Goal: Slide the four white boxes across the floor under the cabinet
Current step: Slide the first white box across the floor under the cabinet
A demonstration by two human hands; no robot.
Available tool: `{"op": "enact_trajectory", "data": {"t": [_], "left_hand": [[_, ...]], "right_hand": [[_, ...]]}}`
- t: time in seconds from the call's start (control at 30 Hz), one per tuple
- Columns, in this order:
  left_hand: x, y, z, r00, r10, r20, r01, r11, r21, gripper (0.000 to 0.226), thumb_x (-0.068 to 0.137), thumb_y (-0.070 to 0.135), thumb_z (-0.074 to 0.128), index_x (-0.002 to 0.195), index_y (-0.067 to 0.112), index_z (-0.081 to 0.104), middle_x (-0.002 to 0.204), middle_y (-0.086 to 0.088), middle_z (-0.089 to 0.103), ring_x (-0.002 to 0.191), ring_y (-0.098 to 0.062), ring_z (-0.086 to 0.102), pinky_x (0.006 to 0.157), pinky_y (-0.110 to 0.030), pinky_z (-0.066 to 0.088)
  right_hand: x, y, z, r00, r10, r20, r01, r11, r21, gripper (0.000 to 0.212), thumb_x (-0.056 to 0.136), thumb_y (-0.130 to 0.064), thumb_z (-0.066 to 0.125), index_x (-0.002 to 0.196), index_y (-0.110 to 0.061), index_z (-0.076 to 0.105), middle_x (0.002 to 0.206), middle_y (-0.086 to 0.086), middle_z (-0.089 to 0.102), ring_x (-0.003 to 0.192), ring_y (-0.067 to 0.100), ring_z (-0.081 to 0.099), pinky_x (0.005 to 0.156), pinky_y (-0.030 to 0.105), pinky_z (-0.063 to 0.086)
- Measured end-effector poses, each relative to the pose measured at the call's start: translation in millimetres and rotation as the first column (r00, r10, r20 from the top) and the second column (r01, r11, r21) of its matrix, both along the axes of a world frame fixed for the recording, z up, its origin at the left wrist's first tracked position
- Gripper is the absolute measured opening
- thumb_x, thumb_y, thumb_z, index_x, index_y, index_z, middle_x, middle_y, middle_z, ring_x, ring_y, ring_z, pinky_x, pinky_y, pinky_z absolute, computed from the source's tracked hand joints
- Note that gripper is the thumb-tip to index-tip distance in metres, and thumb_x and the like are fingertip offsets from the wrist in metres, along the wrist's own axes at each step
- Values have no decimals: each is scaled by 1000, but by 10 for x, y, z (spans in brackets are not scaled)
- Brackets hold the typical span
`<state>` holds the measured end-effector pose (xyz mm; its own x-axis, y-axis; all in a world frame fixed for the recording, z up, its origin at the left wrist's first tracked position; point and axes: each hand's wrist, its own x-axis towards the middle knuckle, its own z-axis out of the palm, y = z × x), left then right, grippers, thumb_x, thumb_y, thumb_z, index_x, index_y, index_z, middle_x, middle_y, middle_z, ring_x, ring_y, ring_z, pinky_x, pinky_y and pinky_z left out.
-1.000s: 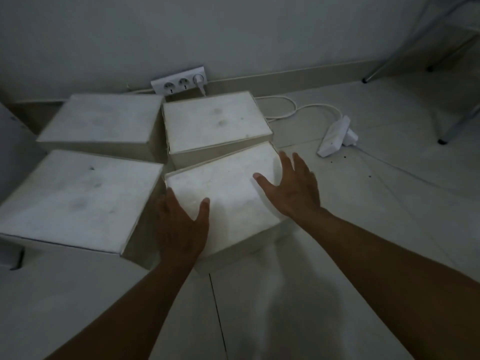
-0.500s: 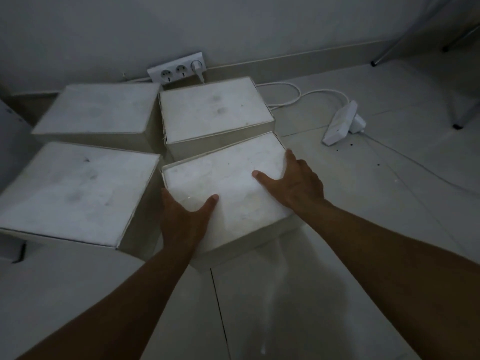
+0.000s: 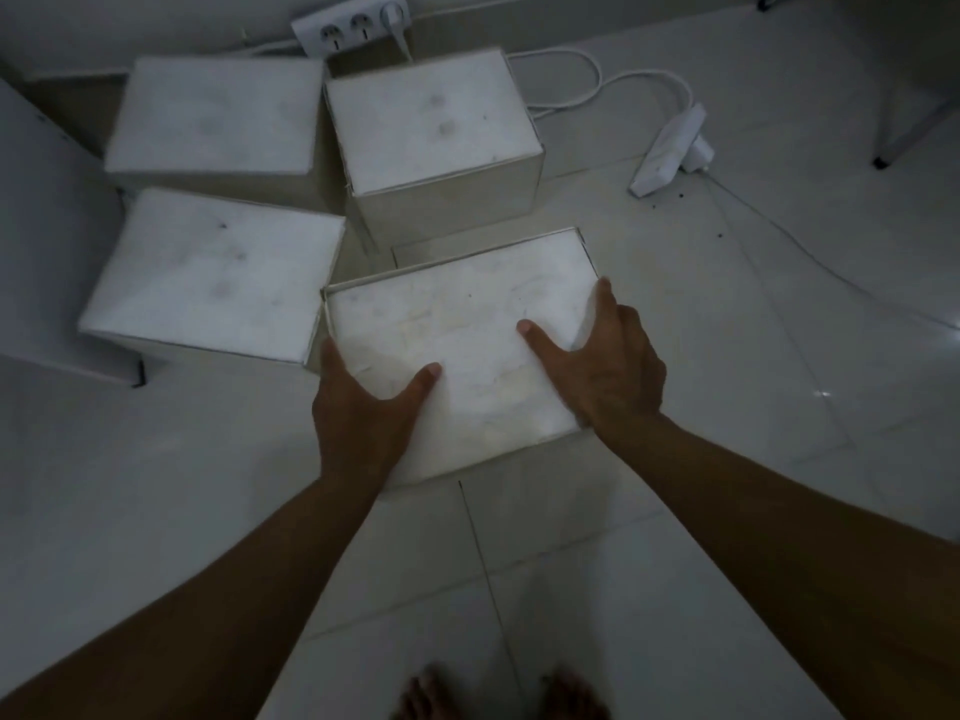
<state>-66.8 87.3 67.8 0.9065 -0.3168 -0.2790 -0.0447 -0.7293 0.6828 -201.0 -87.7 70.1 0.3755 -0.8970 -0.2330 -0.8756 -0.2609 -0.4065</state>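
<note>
Nearest white box (image 3: 457, 350) on tiled floor (image 3: 727, 314); left hand (image 3: 363, 407) and right hand (image 3: 608, 366) spread, clasping its near corners; three other boxes (image 3: 208, 272) beyond.

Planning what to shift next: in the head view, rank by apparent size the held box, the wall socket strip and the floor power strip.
1. Held box, largest, though nearest the camera.
2. Wall socket strip and floor power strip: similar, unranked.
</note>
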Motion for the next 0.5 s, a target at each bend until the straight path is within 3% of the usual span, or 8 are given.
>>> {"op": "enact_trajectory", "data": {"t": [0.23,0.5], "left_hand": [[-197,629,995,999,18,-42,-17,999,28,113,65,63,77,151,16,22,148,-10,43,132,-30,44,108,-47,39],[-200,1602,2003,992,105,-67,-103,994,26,112,64,65,76,151,21,21,148,-6,43,133,-28,44,108,-47,39]], "right_hand": [[-184,608,917,1000,29,-8,-29,999,25,107,73,-86,47,154,-24,14,146,11,43,129,32,47,100,46,41],[-3,1449,1935,994,105,-5,-105,994,40,107,72,-87,47,153,-25,16,145,12,43,129,33,46,101,48,40]]}}
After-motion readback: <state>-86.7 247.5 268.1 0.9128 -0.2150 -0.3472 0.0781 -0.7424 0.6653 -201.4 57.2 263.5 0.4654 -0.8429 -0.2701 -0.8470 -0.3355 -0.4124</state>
